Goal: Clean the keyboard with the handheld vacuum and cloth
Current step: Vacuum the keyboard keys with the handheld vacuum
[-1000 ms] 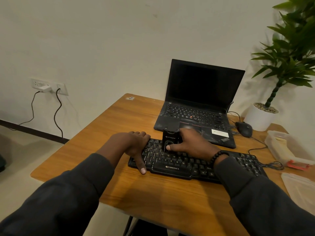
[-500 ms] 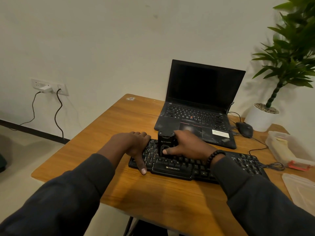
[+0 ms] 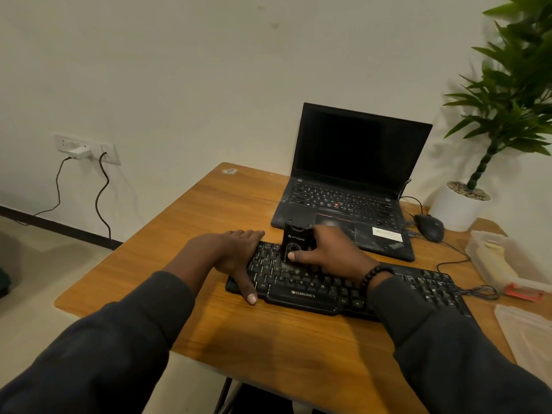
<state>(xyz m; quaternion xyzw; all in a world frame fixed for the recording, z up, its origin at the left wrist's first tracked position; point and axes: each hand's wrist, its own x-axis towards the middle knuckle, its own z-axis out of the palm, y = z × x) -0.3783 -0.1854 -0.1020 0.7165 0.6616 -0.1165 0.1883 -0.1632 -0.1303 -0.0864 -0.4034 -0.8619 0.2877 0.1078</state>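
Wooden desk (image 3: 185,240) is carrying everything. Potted plant (image 3: 513,94) is standing at the far right corner in a white pot. Black laptop (image 3: 352,180) is sitting open at the back, screen dark. Zebronics keyboard (image 3: 301,295) is lying in front of it, near the desk's front edge. Clear plastic container (image 3: 501,264) is sitting at the right edge, a loose clear lid (image 3: 528,333) lying nearer the front. Left hand (image 3: 230,252) is bracing the keyboard's left end, fingers curled over the back edge, thumb reaching down to the front edge. Right hand (image 3: 331,252) is gripping the black handheld vacuum (image 3: 297,239), which is standing upright on the left-centre keys, thumb lying across its front. Black mouse (image 3: 430,227) is lying right of the laptop. Cloth: can't spot it.
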